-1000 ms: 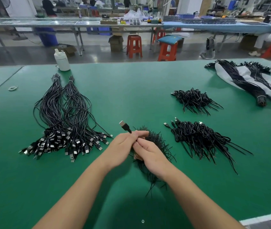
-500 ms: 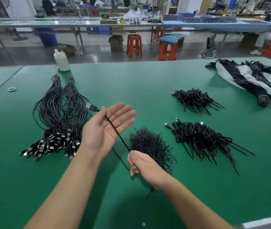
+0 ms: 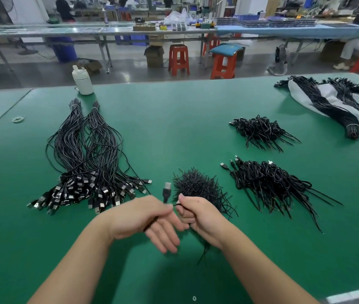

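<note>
Black sheath, thin and round: USB cable (image 3: pixel 167 191), held just above the near part of the green table (image 3: pixel 174 119), in front of a bristly heap of black twist ties (image 3: pixel 196 185). Ends upward in a dark plug with a silvery metal tip, upright between the two thumbs. Pinched below the plug by thumb and forefinger of the left hand (image 3: pixel 143 220); crosses that hand as a dark line, the other fingers stretched downward and blurred. Gripped further along in the curled fingers of the right hand (image 3: pixel 196 213), a short bend poking out beside the thumb. Marking on the plug too blurred to read; likewise any print on the white bottle (image 3: pixel 83 81) at the far edge. Rest of the cable's length hidden behind hands and wrists; cannot tell how it lies there. Left of the hands, tied bundles of like cables (image 3: pixel 82 161); to the right, piles of coiled cables (image 3: pixel 270 181).
</note>
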A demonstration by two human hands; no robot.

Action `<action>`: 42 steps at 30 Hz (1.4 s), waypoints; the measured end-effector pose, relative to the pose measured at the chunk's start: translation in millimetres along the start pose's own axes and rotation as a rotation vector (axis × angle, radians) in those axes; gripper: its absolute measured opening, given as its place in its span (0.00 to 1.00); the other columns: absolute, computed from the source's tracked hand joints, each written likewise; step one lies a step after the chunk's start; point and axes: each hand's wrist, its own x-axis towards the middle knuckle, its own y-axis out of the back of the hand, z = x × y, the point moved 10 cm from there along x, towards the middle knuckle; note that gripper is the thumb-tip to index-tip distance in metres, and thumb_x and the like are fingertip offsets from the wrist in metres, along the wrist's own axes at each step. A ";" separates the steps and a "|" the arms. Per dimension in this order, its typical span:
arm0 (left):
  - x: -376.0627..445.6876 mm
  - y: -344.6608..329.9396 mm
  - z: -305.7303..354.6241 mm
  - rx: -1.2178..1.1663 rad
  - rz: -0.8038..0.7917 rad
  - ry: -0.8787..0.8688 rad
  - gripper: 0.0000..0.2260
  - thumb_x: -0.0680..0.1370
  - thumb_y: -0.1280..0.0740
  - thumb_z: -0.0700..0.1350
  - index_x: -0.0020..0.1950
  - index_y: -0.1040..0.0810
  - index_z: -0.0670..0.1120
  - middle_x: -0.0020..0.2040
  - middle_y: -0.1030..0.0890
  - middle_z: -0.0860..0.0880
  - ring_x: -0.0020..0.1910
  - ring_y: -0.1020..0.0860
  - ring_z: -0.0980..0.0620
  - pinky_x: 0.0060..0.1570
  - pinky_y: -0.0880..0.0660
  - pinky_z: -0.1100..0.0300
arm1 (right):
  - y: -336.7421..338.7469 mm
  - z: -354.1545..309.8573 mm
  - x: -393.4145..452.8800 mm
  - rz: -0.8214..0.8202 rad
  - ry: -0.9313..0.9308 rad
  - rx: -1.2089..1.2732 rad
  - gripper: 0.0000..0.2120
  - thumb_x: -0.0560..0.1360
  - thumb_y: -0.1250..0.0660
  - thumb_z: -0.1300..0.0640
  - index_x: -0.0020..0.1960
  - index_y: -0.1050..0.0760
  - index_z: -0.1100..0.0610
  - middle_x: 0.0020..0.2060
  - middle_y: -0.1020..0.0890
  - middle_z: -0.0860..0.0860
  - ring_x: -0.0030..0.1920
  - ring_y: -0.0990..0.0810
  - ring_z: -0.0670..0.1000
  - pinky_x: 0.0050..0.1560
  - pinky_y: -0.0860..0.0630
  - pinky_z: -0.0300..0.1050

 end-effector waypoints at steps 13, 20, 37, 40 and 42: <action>-1.4 29.5 -12.2 0.769 0.289 0.039 0.19 0.85 0.45 0.55 0.57 0.20 0.46 0.58 0.17 0.44 0.52 0.22 0.51 0.63 0.28 0.46 | -5.9 -9.4 -9.2 0.046 0.050 -0.461 0.18 0.85 0.43 0.57 0.37 0.26 0.55 0.29 0.28 0.46 0.29 0.34 0.43 0.33 0.40 0.38; -4.6 46.0 2.3 0.209 0.522 -0.258 0.16 0.79 0.45 0.60 0.60 0.24 0.60 0.61 0.18 0.55 0.63 0.23 0.61 0.70 0.33 0.57 | -16.2 1.2 -7.2 0.020 0.050 -0.333 0.21 0.86 0.46 0.53 0.36 0.28 0.54 0.28 0.39 0.51 0.31 0.43 0.50 0.35 0.46 0.50; -28.1 4.7 34.1 0.162 0.069 -0.339 0.20 0.84 0.44 0.50 0.50 0.18 0.37 0.31 0.18 0.45 0.17 0.35 0.58 0.28 0.32 0.69 | -19.7 28.1 7.3 0.001 -0.044 0.268 0.17 0.78 0.36 0.52 0.33 0.34 0.56 0.26 0.40 0.50 0.29 0.42 0.48 0.33 0.39 0.41; -24.7 2.5 0.2 0.426 0.033 -0.022 0.19 0.85 0.46 0.50 0.53 0.20 0.39 0.38 0.14 0.43 0.19 0.28 0.55 0.24 0.32 0.65 | -17.2 27.1 7.3 0.001 -0.049 0.265 0.18 0.78 0.38 0.52 0.30 0.34 0.54 0.26 0.40 0.50 0.29 0.42 0.48 0.34 0.41 0.44; -19.9 7.1 -19.5 0.443 0.100 0.137 0.17 0.86 0.47 0.48 0.53 0.24 0.38 0.41 0.14 0.42 0.27 0.19 0.49 0.26 0.26 0.62 | -21.4 25.6 8.2 -0.023 -0.049 0.247 0.19 0.79 0.36 0.51 0.30 0.33 0.54 0.26 0.40 0.49 0.29 0.43 0.48 0.34 0.42 0.44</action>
